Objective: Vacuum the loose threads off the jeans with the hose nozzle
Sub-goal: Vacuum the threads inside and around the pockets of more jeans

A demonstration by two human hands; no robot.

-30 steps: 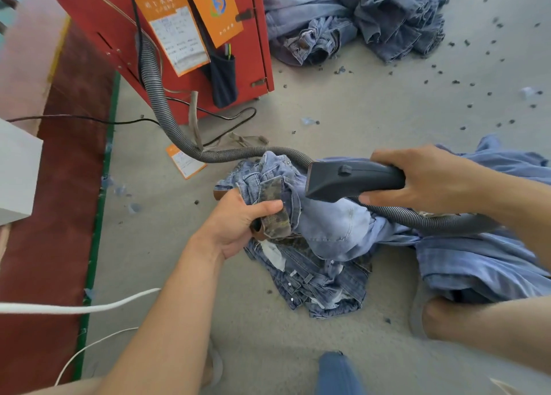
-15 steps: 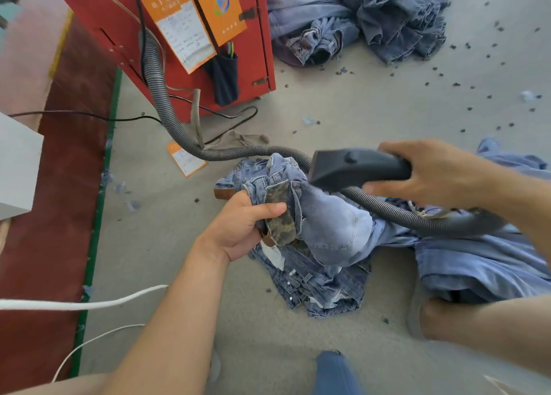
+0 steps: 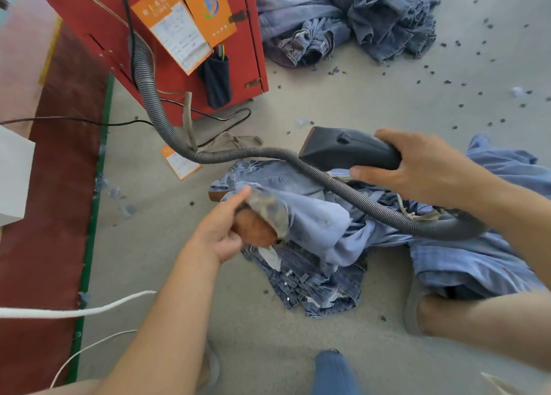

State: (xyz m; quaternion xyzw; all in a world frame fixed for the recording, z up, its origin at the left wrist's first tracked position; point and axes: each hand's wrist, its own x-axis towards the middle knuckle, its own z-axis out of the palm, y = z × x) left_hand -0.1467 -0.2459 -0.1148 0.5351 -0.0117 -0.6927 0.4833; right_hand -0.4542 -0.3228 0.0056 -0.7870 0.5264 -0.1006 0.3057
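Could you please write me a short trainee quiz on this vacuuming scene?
1. True or false: the nozzle is pressed flat against the jeans.
2. Which hand holds the nozzle? A) left B) right C) both
3. Fill in: the hose runs up to a ___ cabinet.

Key:
1. False. The right hand holds it raised above the denim.
2. B. The left hand has its grip on the jeans.
3. Red.
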